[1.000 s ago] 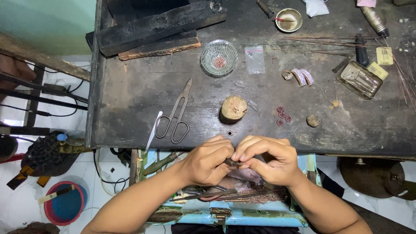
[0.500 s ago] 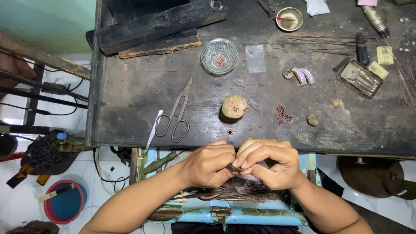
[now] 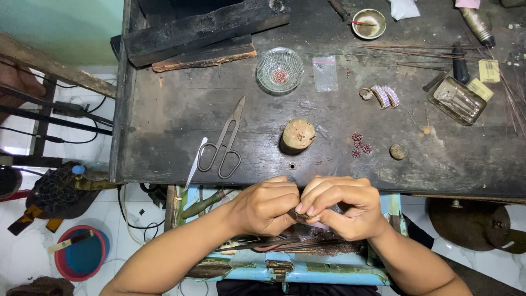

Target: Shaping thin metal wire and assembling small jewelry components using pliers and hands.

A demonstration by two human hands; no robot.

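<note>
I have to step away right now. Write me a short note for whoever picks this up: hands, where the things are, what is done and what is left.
Left hand and right hand: both closed in a fingertip grip on one small dark piece, held between them at the near edge of the workbench, above the blue tray of tools.
On the bench: scissors and a thin metal pick to the left, a wooden stump ahead, small red pieces to its right, a glass dish with more of them further back.
Done: piece picked up and gripped.
Left: cannot tell how far the work on it has gone; the fingers hide it.
</note>
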